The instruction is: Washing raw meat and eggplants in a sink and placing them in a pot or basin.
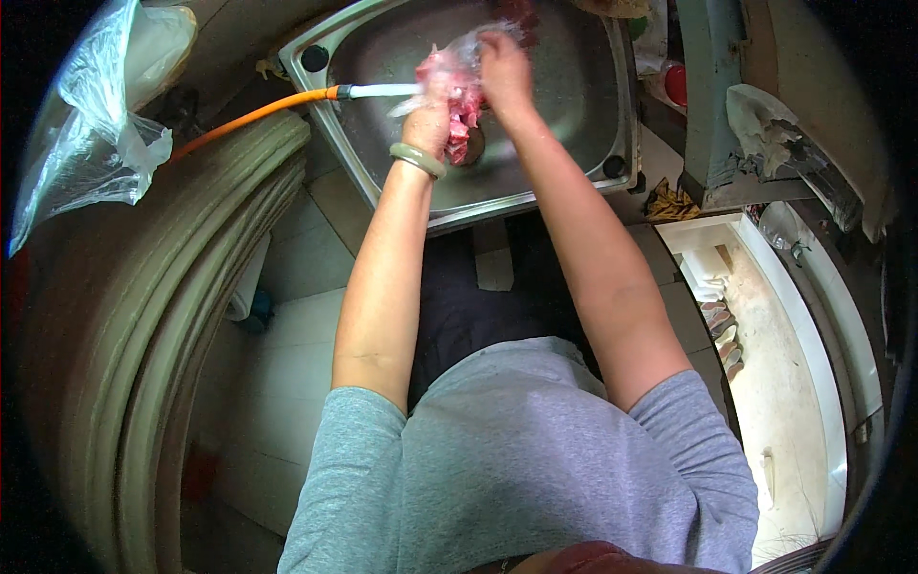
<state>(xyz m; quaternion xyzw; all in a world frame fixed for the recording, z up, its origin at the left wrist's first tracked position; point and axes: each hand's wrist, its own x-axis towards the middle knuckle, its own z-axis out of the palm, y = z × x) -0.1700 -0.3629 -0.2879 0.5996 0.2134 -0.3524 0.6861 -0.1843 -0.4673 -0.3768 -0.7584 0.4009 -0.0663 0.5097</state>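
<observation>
While the left hand (427, 126), a pale green bangle (418, 160) at its wrist, grasps raw red meat (465, 107) over the steel sink (579, 124) at the upper centre of the frame, the right hand (505, 75) curls just beside it, so blurred that I cannot tell what its fingers pinch. From the upper left, an orange hose (260, 114) reaches over the sink's rim toward the meat.

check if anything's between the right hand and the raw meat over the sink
Yes, apparently: clear plastic shows between the right hand and the raw meat, by the meat's upper end. Blur hides whether the hand also touches it.
</observation>
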